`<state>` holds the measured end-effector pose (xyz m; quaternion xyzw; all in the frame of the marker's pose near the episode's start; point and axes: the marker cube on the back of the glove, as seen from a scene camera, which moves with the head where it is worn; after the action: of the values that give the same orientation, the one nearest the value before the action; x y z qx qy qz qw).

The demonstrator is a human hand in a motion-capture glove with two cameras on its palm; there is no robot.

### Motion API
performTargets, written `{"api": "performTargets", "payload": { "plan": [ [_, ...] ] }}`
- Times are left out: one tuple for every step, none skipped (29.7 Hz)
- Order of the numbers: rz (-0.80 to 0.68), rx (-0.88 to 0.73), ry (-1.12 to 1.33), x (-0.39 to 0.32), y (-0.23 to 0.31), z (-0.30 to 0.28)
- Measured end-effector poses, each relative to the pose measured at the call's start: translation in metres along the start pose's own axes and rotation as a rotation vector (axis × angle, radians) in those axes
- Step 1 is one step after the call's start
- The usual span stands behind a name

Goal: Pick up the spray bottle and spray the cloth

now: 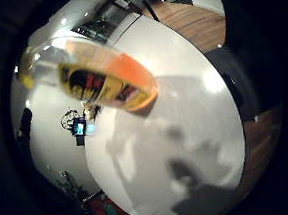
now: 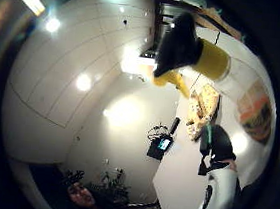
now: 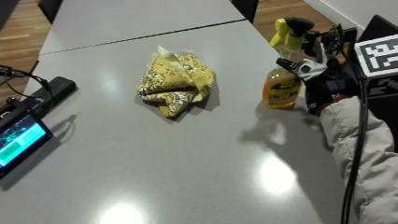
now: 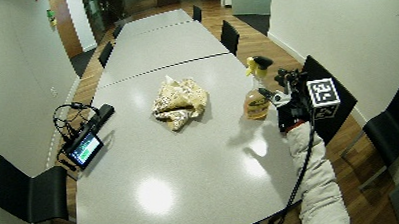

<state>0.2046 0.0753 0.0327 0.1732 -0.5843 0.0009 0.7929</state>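
We see the spray bottle standing upright on the desk, close to the edge where the person sits. It holds orange liquid, carries a yellow and black label, and has a yellow trigger head with a black nozzle cap. The gloved right hand sits directly beside the bottle, on the side nearest that desk edge, at the height of the bottle's neck and body. We cannot tell from these views whether the fingers are wrapped around the bottle or merely next to it. In both palm views the bottle appears very near the palm, with the label filling part of the little finger side view.

The cloth, yellow with a dark pattern, lies crumpled in a heap near the middle of the desk, well apart from the bottle.

A tablet with a lit screen stands near the opposite edge of the desk, with a black device and cables beside it.
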Motion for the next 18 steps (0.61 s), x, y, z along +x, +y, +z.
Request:
{"api": "performTargets", "payload": {
  "plan": [
    [0.009, -0.011, -0.004, 0.007, -0.005, 0.002],
    [0.014, -0.02, -0.007, 0.014, -0.009, 0.004],
    [0.018, -0.026, -0.013, 0.02, -0.013, 0.005],
    [0.023, -0.027, -0.02, 0.026, -0.016, 0.004],
    [0.029, -0.021, -0.027, 0.032, -0.018, 0.003],
    [0.034, -0.008, -0.032, 0.036, -0.02, 0.001],
    [0.037, 0.01, -0.031, 0.04, -0.021, -0.002],
    [0.035, 0.031, -0.026, 0.044, -0.022, -0.006],
    [0.03, 0.052, -0.02, 0.047, -0.022, -0.009],
    [0.021, 0.07, -0.014, 0.048, -0.023, -0.013],
    [0.009, 0.087, -0.009, 0.049, -0.023, -0.016],
    [-0.006, 0.106, -0.005, 0.048, -0.023, -0.019],
    [-0.022, 0.128, -0.001, 0.046, -0.023, -0.021],
    [-0.037, 0.152, 0.002, 0.044, -0.023, -0.022],
    [-0.049, 0.177, 0.002, 0.041, -0.022, -0.023],
    [-0.058, 0.2, 0.001, 0.038, -0.022, -0.024],
    [-0.065, 0.221, 0.001, 0.037, -0.021, -0.026],
    [-0.071, 0.239, 0.004, 0.037, -0.022, -0.028]
  ]
}}
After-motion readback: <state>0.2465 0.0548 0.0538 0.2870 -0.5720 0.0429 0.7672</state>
